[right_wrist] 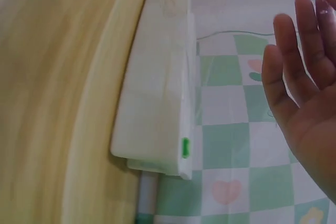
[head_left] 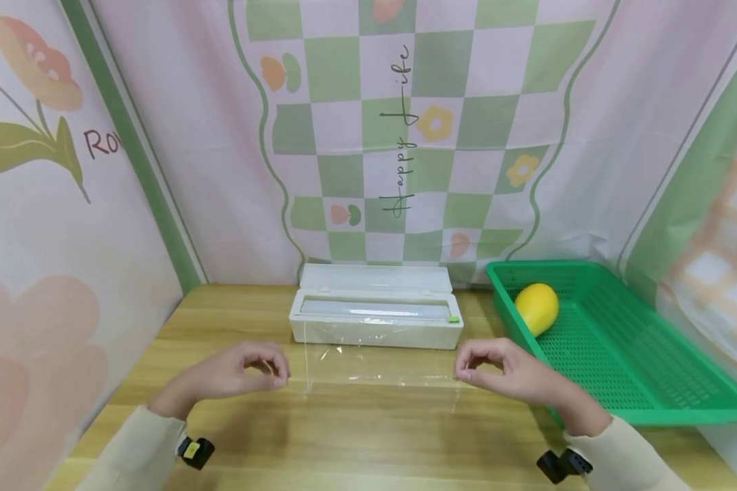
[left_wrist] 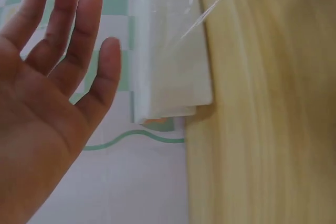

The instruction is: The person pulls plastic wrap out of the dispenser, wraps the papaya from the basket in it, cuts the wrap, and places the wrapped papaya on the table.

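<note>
A clear sheet of plastic wrap [head_left: 377, 377] stretches from the white wrap dispenser [head_left: 377, 334] toward the person, above the wooden table. My left hand [head_left: 242, 370] pinches its left corner between thumb and fingertips. Opposite, the right hand [head_left: 510, 372] pinches the right corner the same way. In the left wrist view, film shows at the fingertips of the left hand [left_wrist: 58, 82], the other fingers spread loosely. The dispenser's lid [head_left: 374, 278] stands raised at the back, and a pale roll [head_left: 374, 309] lies inside. A small green slider [head_left: 453, 319] sits at the right of its front rim.
A green perforated basket [head_left: 635, 414] stands at the right, close to the right forearm, with a yellow mango-like fruit [head_left: 537, 309] inside at its left wall. Patterned cloth [head_left: 387, 164] hangs behind the wooden table [head_left: 356, 443] and along both sides.
</note>
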A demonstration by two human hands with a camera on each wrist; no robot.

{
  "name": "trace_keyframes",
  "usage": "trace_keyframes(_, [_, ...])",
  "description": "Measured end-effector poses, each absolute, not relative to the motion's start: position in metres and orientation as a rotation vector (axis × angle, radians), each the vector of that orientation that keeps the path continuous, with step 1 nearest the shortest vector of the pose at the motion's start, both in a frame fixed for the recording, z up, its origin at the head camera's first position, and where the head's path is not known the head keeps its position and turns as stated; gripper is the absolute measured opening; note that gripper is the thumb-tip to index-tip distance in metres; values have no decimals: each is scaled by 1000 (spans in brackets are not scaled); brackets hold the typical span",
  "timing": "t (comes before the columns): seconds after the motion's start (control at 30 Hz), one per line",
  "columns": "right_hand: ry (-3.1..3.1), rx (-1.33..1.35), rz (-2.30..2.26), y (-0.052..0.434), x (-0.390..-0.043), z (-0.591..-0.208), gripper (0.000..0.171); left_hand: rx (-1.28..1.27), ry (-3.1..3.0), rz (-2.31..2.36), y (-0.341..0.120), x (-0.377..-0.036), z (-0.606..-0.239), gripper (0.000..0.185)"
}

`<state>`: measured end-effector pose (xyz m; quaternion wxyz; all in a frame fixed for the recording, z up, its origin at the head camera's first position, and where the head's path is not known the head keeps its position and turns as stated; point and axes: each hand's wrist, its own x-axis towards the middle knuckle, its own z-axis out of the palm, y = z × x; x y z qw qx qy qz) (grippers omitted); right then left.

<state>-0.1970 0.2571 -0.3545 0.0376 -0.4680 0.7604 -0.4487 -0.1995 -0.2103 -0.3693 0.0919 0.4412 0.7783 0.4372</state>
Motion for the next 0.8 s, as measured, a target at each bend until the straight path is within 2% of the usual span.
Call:
trace_keyframes(0.37, [2115,-1447,-1266,250,-187,-389,14,1193,2031,1231,-208,-190,-402,6])
trace_keyframes(0.8, [2030,-1424,-1062,239,-169,-419,8,1072,2005,1091,-205,-181,-427,8])
